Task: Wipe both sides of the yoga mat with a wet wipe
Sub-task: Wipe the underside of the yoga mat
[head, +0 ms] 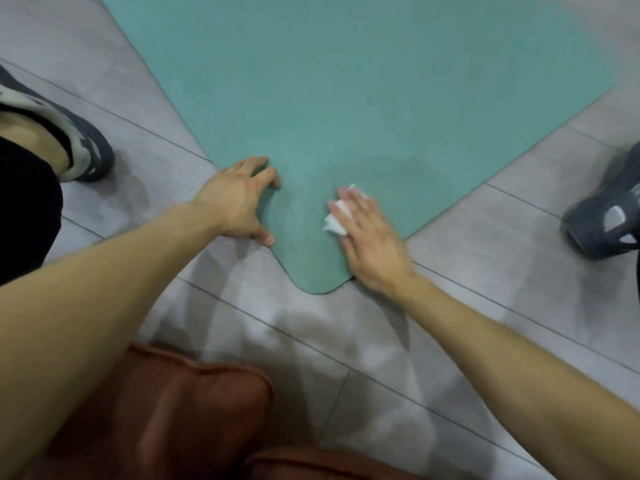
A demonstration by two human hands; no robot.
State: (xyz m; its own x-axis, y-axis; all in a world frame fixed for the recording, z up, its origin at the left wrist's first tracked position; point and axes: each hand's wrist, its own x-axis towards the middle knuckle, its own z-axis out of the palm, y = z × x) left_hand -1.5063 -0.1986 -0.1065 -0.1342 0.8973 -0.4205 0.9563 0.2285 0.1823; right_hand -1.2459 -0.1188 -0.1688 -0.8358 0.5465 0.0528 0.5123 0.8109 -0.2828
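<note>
A teal yoga mat (346,91) lies flat on the grey tiled floor, one rounded corner pointing toward me. My left hand (239,199) rests on the mat's left edge near that corner, fingers spread and bent, fingertips pressing the mat. My right hand (370,233) lies flat on the mat near the corner, straight fingers pressing a crumpled white wet wipe (337,216) against the surface. A darker damp patch (398,174) shows on the mat just beyond the wipe.
A dark shoe (86,147) stands on the floor at the left and another (602,216) at the right. A brown leather cushion (156,410) sits at the bottom of the view, close under my arms.
</note>
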